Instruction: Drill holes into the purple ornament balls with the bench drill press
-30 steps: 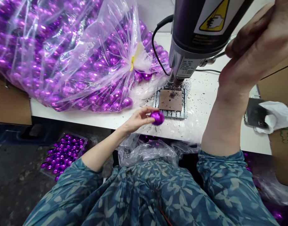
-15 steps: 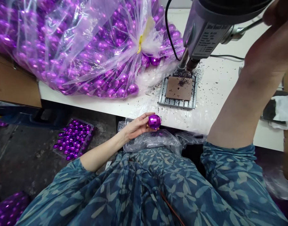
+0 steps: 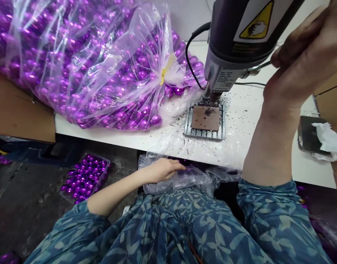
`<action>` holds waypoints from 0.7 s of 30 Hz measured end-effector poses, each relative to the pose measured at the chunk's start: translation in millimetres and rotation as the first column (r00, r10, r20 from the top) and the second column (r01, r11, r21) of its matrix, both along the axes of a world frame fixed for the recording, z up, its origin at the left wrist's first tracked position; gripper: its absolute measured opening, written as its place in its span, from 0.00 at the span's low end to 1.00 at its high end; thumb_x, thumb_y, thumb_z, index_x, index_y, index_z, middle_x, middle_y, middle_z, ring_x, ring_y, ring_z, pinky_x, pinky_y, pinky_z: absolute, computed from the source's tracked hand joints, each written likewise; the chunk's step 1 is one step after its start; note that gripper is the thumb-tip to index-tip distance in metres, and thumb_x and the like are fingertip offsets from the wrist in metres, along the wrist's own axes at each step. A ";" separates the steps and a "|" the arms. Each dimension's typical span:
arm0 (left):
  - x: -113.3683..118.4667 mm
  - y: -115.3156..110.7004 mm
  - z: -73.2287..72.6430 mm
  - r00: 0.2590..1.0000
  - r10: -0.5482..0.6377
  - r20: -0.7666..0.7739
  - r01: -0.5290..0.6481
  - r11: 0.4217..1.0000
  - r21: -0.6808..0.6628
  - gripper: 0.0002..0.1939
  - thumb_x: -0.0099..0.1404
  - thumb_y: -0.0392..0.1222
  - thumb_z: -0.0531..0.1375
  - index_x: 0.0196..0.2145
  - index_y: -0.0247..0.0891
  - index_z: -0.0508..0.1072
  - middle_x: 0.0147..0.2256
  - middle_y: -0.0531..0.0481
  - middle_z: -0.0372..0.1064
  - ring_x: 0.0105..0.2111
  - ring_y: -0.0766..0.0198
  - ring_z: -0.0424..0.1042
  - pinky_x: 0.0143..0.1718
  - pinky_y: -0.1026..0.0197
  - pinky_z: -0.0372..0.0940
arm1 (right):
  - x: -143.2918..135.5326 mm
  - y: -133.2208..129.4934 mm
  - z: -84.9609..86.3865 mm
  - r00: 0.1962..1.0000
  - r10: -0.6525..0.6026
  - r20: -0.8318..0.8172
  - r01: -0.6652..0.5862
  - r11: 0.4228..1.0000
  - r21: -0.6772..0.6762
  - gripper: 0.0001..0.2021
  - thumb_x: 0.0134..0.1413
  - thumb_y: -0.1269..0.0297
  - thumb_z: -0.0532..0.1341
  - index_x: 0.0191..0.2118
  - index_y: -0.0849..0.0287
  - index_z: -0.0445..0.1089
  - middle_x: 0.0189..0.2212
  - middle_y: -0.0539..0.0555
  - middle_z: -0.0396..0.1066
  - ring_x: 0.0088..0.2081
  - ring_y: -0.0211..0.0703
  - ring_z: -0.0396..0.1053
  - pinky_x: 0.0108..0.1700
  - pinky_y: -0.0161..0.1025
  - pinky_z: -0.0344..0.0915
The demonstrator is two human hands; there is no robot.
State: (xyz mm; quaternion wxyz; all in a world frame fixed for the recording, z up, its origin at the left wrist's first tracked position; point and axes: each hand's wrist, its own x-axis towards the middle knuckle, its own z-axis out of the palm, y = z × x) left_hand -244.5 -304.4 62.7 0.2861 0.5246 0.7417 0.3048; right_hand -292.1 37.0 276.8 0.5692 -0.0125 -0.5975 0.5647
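Palm down, my left hand [image 3: 166, 169] is over a clear plastic bag [image 3: 185, 178] below the table's front edge. Its fingers are stretched out to the right, and no ball shows in them; the underside of the hand is hidden. Bits of purple show beside the fingertips, at the bag's mouth. My right hand [image 3: 303, 47] is raised at the upper right, closed round the lever [image 3: 260, 67] of a small bench drill press [image 3: 226, 55]. Under the drill, a brown plate [image 3: 205, 118] with a small hole lies on the slotted metal base [image 3: 204, 135], and no ball is on it.
A big tied clear bag of shiny purple balls [image 3: 102, 80] covers the table's left side. Dark shavings are scattered round the drill base. A phone [image 3: 308, 135] with tissue [image 3: 328, 139] on it lies at right. A clear tub of purple balls [image 3: 87, 176] is at lower left.
My left hand held a purple ball at the table edge; now it has turned palm down, lower, and the ball is out of sight. My right hand stays on the lever. The view has shifted.
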 end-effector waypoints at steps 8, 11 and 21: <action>-190.7 117.5 52.4 0.840 0.474 -0.262 -0.337 0.837 0.432 0.13 0.67 0.29 0.57 0.40 0.41 0.80 0.40 0.45 0.78 0.44 0.52 0.77 0.53 0.44 0.72 | -23.2 -5.2 4.0 0.951 -0.058 -0.303 0.038 0.997 -0.070 0.21 0.68 0.71 0.53 0.23 0.50 0.49 0.13 0.40 0.40 0.13 0.29 0.42 0.20 0.42 0.34; -244.8 165.4 41.7 0.736 0.561 -0.379 -0.465 0.826 0.320 0.14 0.63 0.28 0.63 0.45 0.39 0.80 0.48 0.39 0.76 0.54 0.42 0.75 0.59 0.41 0.68 | -15.9 -6.9 5.0 0.953 -0.027 -0.303 0.006 0.998 -0.069 0.21 0.66 0.73 0.56 0.22 0.52 0.50 0.11 0.39 0.42 0.12 0.27 0.43 0.19 0.39 0.32; -245.9 170.7 52.6 0.793 0.533 -0.295 -0.467 0.843 0.268 0.33 0.63 0.28 0.66 0.65 0.36 0.68 0.64 0.33 0.67 0.64 0.42 0.71 0.68 0.43 0.65 | -11.0 -2.8 1.0 0.966 -0.010 -0.257 -0.003 0.999 -0.051 0.27 0.43 0.40 0.67 0.21 0.54 0.52 0.11 0.40 0.50 0.13 0.29 0.47 0.20 0.39 0.36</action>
